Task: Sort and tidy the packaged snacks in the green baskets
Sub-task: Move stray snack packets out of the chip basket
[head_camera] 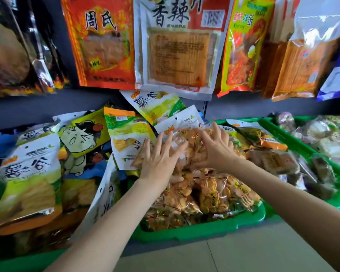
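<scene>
Left hand: I see the left hand (159, 158) lying palm-down on a clear crinkly plastic bag of orange-brown crackers (186, 148), fingers spread and fairly straight, pressing rather than pinching.
Right hand: the right hand (216, 148) sits on the same bag just to the right of the left, fingers splayed and slightly bent over the top of it; I cannot tell whether the thumb is hooked under the bag.
Held bag: between and under both hands, raised above the pile in the middle basket, with its white header card showing just beyond the fingertips.
Middle basket: the green plastic basket (204, 228) lies directly below the hands, heaped with more clear cracker bags (214, 191) on the near side of the wrists.
Left of grip: white-and-green flat pouches with black characters (28, 173) and a yellow-green pouch with a cartoon face (82, 138) lie overlapping, some tilted on edge.
Right of grip: dark brown snack packs in clear wrap (273, 160), then a second green plastic basket (294, 142) of pale wrapped items.
Above grip: large red, white and yellow hanging snack packets (177, 46) on a dark grey back wall (47, 107).
Near side: pale grey floor tiles (243, 252) below the forearms.
</scene>
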The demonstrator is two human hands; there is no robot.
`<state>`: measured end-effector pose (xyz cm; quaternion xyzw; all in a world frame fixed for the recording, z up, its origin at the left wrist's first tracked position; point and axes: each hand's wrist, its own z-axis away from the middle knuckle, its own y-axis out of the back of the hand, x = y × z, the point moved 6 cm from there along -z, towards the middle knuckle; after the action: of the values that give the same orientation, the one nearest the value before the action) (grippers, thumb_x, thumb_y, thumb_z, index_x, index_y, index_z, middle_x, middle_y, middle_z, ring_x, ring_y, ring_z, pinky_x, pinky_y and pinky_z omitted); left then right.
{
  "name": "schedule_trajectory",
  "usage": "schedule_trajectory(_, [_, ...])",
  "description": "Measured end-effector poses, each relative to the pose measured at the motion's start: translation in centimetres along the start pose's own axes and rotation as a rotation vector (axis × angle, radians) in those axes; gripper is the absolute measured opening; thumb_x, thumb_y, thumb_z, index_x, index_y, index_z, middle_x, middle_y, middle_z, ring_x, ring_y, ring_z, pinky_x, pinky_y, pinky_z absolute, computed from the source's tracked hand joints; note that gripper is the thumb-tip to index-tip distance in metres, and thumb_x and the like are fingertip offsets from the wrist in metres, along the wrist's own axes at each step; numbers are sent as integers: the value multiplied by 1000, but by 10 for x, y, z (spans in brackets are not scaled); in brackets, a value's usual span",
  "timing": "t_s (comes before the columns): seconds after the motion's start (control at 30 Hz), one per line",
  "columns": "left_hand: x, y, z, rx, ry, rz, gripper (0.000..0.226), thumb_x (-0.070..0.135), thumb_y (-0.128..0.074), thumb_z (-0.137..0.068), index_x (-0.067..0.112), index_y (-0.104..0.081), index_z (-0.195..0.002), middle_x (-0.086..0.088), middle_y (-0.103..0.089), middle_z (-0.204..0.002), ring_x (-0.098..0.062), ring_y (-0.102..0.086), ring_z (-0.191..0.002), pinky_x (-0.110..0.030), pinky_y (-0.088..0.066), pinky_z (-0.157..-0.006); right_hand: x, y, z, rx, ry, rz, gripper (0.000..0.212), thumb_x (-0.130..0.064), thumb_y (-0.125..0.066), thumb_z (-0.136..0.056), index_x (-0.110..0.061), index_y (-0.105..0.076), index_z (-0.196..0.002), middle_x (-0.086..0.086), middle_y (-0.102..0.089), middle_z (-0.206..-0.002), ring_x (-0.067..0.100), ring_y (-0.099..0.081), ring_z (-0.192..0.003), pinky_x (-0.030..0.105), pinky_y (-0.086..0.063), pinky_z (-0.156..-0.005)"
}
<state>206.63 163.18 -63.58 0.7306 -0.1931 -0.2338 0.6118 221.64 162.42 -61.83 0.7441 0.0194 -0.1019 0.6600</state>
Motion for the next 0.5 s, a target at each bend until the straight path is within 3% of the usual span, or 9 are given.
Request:
schedule_trajectory(0.13, [-8,9,11,-167,-111,91,92,66,-48,-80,41,13,-145,-2,34,-150,-28,31,-137,-56,13,-110,1,1,0,-96,14,119,123,-72,-70,-55,-43,10,-144,10,27,-152,43,17,-140,69,-5,-108])
schedule_trajectory(0.27, [-17,6,45,-540,-184,69,105,77,-49,-71,44,22,-141,5,49,-136,-24,47,-124,-58,20,-106,5,-3,11,-120,25,132,124,-74,-68,-54,-48,17,-141,8,34,-149,43,23,-138,69,-3,-108])
schedule_trajectory(0.4, [-18,-12,55,-404,-226,-70,119,73,-58,-65,40,30,-138,-3,53,-134,-31,50,-122,-64,14,-104,-1,-4,18,-144,20,43,124,-66,-73,-56,-50,16,-140,7,37,-148,46,19,-138,65,-7,-108])
schedule_trajectory(0.5, [-21,-17,46,-277,-231,-76,119,75,-56,-62,41,35,-132,-4,51,-137,-32,50,-120,-61,18,-101,-10,-9,22,-97,66,12,125,-66,-73,-57,-50,18,-140,6,38,-148,44,20,-138,65,-6,-108])
